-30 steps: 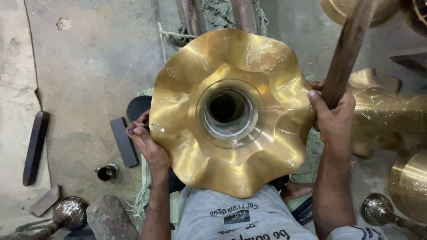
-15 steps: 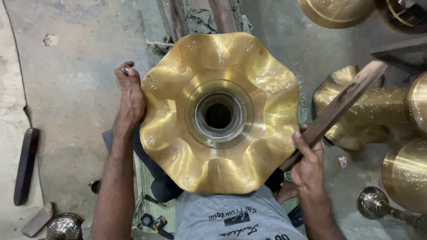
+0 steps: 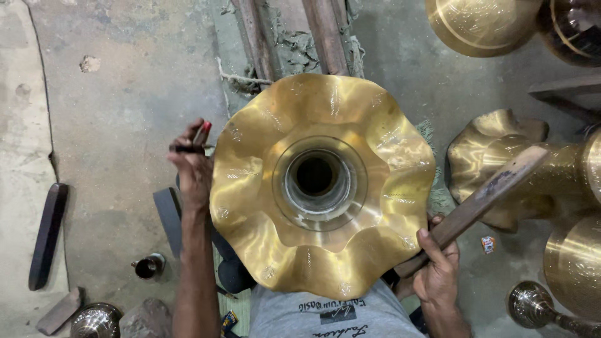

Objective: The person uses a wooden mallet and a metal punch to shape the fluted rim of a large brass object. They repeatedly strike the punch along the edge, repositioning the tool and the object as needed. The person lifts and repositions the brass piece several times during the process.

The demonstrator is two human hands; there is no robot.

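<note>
Shirt: a grey shirt (image 3: 325,316) with dark print fills the bottom edge, right under the camera.
Right hand: the right hand (image 3: 438,272) sits low on the right, fingers wrapped tight around the lower end of a wooden stick (image 3: 476,203).
Wooden stick: it slants up and to the right from the fist, its near part just beside the bowl's lower right edge and its far end lying over the brass piece on the right.
Brass bowl: a big brass bowl (image 3: 250,188) with a wavy, scalloped rim stands in the middle, directly above the shirt, its mouth facing up; a round dark hole (image 3: 314,176) with a ringed collar sits at its centre.
Left hand: the left hand (image 3: 194,172) rests against the bowl's left rim, fingers closed on a thin dark tool with a red tip (image 3: 199,139).
Floor, near left: a small dark metal cup (image 3: 149,266) lies near the left forearm; a stone (image 3: 147,322) and a round shiny metal piece (image 3: 94,322) lie at the bottom left corner; a flat dark block (image 3: 168,222) lies partly behind the arm.
Floor, far left: a long dark bar (image 3: 47,235) lies well apart on the concrete floor (image 3: 125,94).
Right side: a second wavy brass piece (image 3: 494,147) lies on its side; a small metal stand (image 3: 532,307) and a brass dome (image 3: 576,263) lie below it.
Far end: two wooden beams (image 3: 328,34) run away from the bowl's top edge; a rounded brass vessel (image 3: 482,25) sits at the top right.
</note>
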